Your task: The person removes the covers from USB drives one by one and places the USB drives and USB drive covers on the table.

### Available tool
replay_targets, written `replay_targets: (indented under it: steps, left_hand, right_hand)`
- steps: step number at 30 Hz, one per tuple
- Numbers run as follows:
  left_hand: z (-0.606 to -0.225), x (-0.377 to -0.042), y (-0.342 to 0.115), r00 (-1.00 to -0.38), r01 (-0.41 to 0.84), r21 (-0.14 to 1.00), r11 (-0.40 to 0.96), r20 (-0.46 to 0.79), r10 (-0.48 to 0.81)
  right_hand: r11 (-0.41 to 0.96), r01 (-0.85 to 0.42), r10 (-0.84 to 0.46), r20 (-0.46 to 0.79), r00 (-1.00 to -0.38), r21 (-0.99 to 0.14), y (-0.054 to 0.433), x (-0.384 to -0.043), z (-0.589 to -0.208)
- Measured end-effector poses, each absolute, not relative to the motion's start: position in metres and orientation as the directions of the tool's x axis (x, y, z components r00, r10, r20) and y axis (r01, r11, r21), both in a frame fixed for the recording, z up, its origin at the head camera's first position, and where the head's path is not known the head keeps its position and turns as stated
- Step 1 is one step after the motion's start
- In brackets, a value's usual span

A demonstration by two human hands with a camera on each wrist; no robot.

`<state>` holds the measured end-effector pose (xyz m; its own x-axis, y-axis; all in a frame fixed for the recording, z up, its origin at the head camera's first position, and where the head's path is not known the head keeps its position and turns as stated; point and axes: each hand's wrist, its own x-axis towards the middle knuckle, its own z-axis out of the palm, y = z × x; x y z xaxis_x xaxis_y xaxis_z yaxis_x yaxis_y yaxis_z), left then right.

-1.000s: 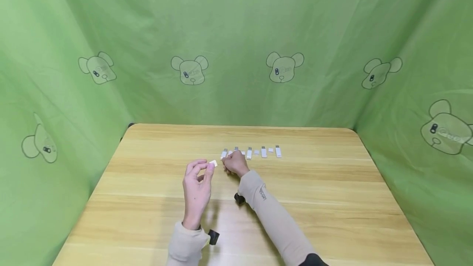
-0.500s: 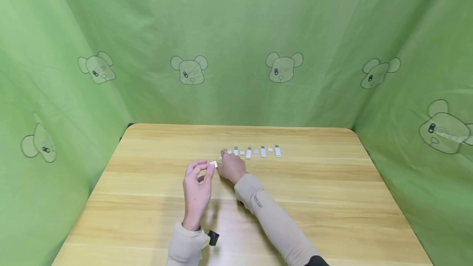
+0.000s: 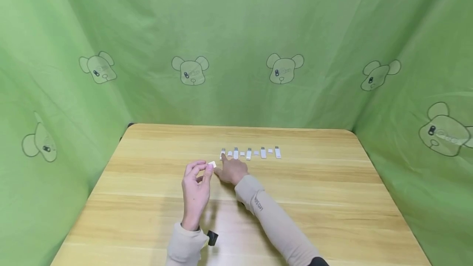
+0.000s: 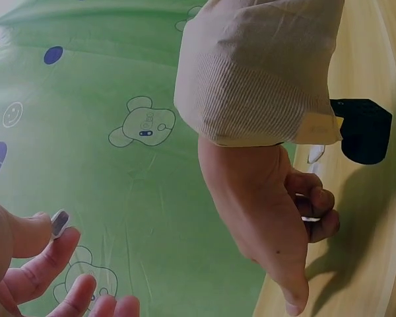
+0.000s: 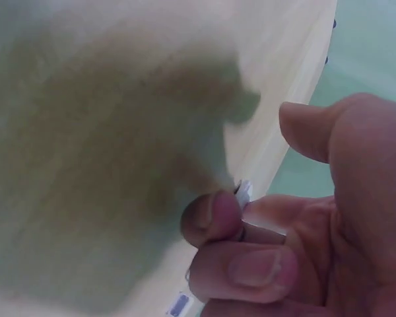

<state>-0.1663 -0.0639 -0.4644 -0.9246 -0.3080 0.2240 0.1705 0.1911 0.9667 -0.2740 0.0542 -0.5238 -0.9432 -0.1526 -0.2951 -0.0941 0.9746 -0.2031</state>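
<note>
In the head view, several white USB flash drives with bare metal plugs lie in a row across the table, small white caps between them. My left hand (image 3: 196, 192) is raised and pinches a small white cap (image 3: 212, 164) between thumb and forefinger. The left wrist view shows that cap (image 4: 60, 224) with its dark hollow side visible. My right hand (image 3: 234, 171) reaches to the row's left end, its forefinger stretched out over the leftmost USB flash drive (image 3: 223, 151). In the right wrist view, the thumb (image 5: 310, 129) stands apart and the other fingers are bent.
The wooden table (image 3: 148, 167) ends at a green curtain (image 3: 236, 93) printed with bear heads. To the right of my hand lie the other drives, the last USB flash drive (image 3: 278, 152) farthest right. A black wrist camera (image 3: 212, 238) hangs at my left sleeve.
My right hand has gone from closed fingers at the leftmost drive to a stretched forefinger over it. That drive now lies straighter. The left hand holds its cap nearly still.
</note>
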Motion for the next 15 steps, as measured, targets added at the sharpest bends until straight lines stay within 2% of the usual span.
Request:
replay_targets:
  steps: [10, 15]
  left_hand:
    - [-0.4670, -0.1690, -0.0650, -0.929, 0.133, 0.972, 0.194, 0.190, -0.316]
    - [-0.4697, -0.1726, -0.0670, -0.930, 0.127, 0.973, 0.195, 0.185, -0.317]
  right_hand:
    - [0.970, -0.087, -0.157, -0.314, -0.936, -0.225, 0.0561, -0.2762, -0.5263]
    - [0.956, -0.074, -0.158, -0.284, -0.946, -0.285, 0.0580, -0.2770, -0.5223]
